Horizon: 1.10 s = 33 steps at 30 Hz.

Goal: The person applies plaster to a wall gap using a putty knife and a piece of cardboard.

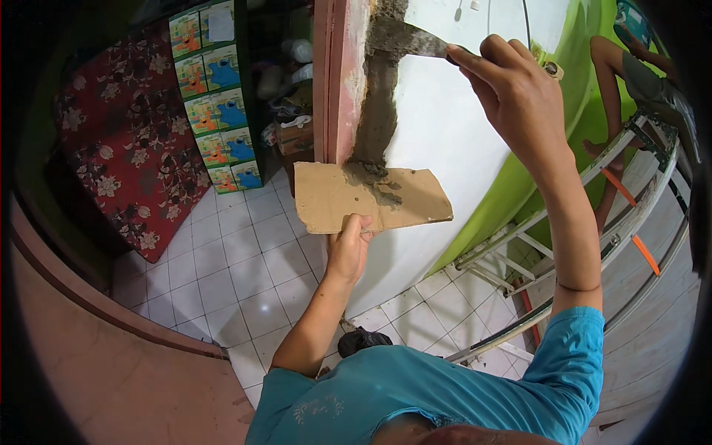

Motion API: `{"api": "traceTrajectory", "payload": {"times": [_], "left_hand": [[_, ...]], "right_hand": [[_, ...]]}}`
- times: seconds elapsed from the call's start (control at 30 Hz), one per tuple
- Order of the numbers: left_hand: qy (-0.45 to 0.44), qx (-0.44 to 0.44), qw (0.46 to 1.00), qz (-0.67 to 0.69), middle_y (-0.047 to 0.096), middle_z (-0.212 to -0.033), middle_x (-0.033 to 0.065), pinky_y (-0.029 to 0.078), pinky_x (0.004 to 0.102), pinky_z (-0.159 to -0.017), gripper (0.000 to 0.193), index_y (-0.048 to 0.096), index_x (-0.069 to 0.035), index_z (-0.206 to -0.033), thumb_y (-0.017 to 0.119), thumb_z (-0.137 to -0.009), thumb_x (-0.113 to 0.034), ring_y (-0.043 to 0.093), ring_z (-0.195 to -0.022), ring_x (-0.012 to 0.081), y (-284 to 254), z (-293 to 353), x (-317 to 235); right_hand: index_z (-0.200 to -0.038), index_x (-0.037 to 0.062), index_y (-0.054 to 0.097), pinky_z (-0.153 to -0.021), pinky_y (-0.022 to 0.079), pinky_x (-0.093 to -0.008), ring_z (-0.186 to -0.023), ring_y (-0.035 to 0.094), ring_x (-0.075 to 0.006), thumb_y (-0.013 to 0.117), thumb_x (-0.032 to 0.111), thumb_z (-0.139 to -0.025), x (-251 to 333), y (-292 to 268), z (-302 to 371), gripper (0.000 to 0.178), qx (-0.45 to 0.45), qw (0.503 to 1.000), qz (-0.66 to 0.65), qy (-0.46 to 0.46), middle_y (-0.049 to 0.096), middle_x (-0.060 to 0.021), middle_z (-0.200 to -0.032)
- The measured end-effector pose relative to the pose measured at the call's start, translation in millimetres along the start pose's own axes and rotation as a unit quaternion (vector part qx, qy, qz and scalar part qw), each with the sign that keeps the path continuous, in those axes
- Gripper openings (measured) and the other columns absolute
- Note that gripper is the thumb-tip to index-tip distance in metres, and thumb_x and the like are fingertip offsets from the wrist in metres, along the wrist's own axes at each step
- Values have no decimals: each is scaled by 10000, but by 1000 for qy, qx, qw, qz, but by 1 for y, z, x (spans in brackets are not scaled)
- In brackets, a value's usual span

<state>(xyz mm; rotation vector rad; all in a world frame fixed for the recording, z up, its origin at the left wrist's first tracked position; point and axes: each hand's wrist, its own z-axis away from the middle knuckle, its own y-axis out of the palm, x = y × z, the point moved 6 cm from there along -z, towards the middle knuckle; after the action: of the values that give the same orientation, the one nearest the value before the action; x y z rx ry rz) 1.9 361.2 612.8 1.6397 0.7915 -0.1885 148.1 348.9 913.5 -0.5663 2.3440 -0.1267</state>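
My right hand (512, 96) is closed around the handle of a putty knife (423, 43), whose blade lies against wet grey mortar near the top of the wall edge. A strip of mortar (380, 111) runs down the wall beside the pink door frame (337, 89). Below it, my left hand (350, 241) grips the near edge of a piece of brown cardboard (415, 196), thumb on top. Smears and lumps of mortar (378, 189) sit on the cardboard, whose far edge is close to the wall. The knife's handle is mostly hidden in my fingers.
A ladder (593, 170) stands at the right, with another person's bent leg (608, 74) beyond it. Left of the doorway are a patterned drawer cabinet (222, 104) and a red floral mattress-like panel (133, 141). White tiles (245, 252) cover the floor; a black bag (362, 340) lies below.
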Motion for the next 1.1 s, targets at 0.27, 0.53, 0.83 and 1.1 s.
{"api": "traceTrajectory", "payload": {"times": [0.27,0.53,0.83,1.1], "left_hand": [[-5,0,1000,-16,565,-1283,106,498,514,-1021,437,478,0,-1322,491,-885,-19,603,-1181,280,-5,-3,4],[-2,8,1000,-1,554,-1176,78,536,466,-921,377,490,-39,-1256,525,-882,-7,610,-1065,225,-2,-3,3],[-7,7,1000,-1,559,-1191,84,544,460,-915,370,495,-33,-1258,506,-890,-9,617,-1066,231,0,-3,1],[0,5,1000,-26,580,-1263,122,494,524,-1036,412,490,14,-1305,477,-895,-23,606,-1187,291,-8,-3,4]], "right_hand": [[-1067,199,770,-579,508,-343,-759,557,-180,712,148,-857,-7,1,-4,225,2,1000,-3,1,528,6,-798],[-1066,191,766,-585,512,-342,-761,554,-182,719,141,-838,-4,1,4,238,-6,1000,-21,-22,523,2,-802],[-1072,209,767,-587,513,-330,-765,550,-178,725,116,-820,5,-1,5,273,13,1000,-16,-9,522,8,-812],[-1073,224,770,-580,503,-346,-754,541,-185,716,149,-851,-4,1,5,241,13,1000,-13,-12,516,5,-796]]}}
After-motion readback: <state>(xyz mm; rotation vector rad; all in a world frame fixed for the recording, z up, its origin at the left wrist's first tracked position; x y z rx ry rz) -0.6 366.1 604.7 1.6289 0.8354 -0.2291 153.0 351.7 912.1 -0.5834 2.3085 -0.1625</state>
